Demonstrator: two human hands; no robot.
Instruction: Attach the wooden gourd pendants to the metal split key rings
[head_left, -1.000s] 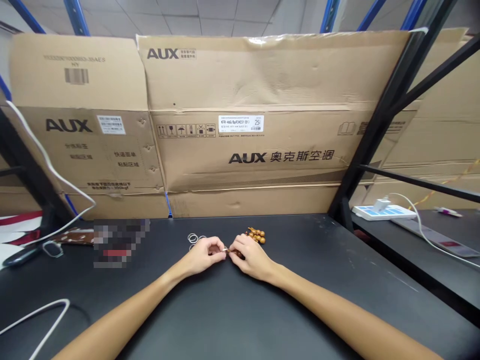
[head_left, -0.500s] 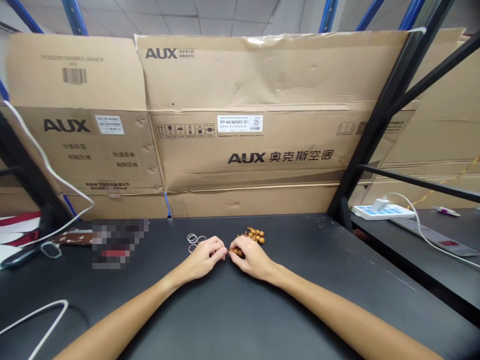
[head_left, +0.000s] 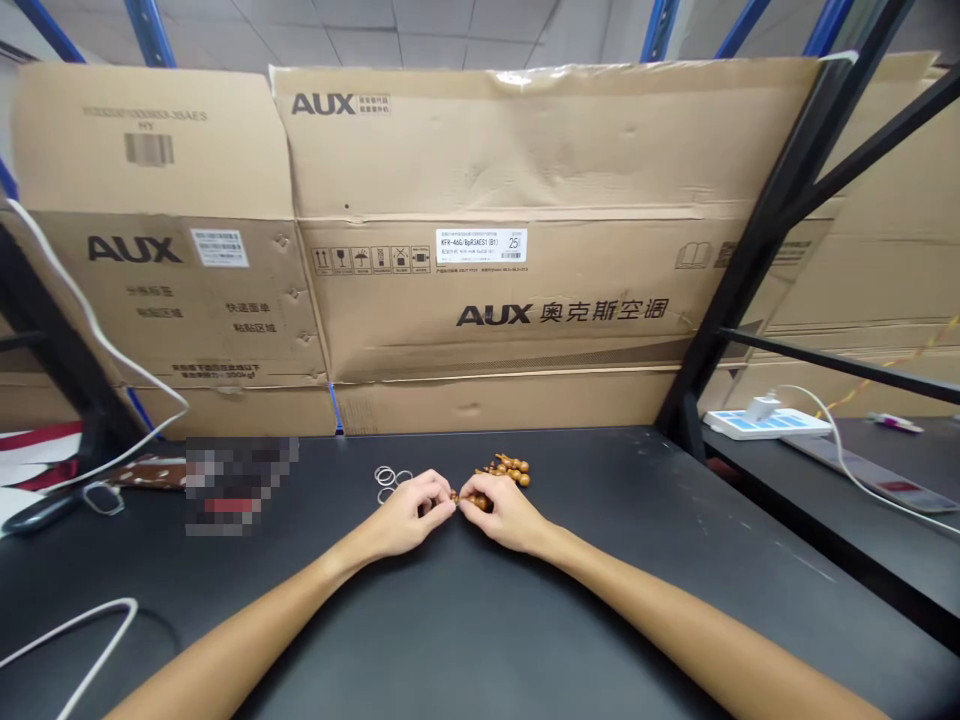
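Observation:
My left hand (head_left: 405, 517) and my right hand (head_left: 506, 514) meet at the middle of the black table. Between them, my right fingers hold a small wooden gourd bead (head_left: 480, 503), and my left fingertips pinch its narrow end, where the contact is partly hidden. Just beyond my right hand lies a heap of similar brown gourd beads (head_left: 508, 471). Several thin metal rings (head_left: 387, 479) lie just beyond my left hand, which touches none of them.
The black table (head_left: 637, 540) ends at flattened AUX cardboard sheets (head_left: 487, 230) behind it. A pixelated patch (head_left: 240, 487) and glasses (head_left: 103, 498) lie at the left. A white cable (head_left: 75, 650) curves at lower left. A power strip (head_left: 769, 424) sits on a lower surface at right.
My hands stay together on the gourd bead, with only slight shifts of the fingers. The beads and rings have not visibly moved.

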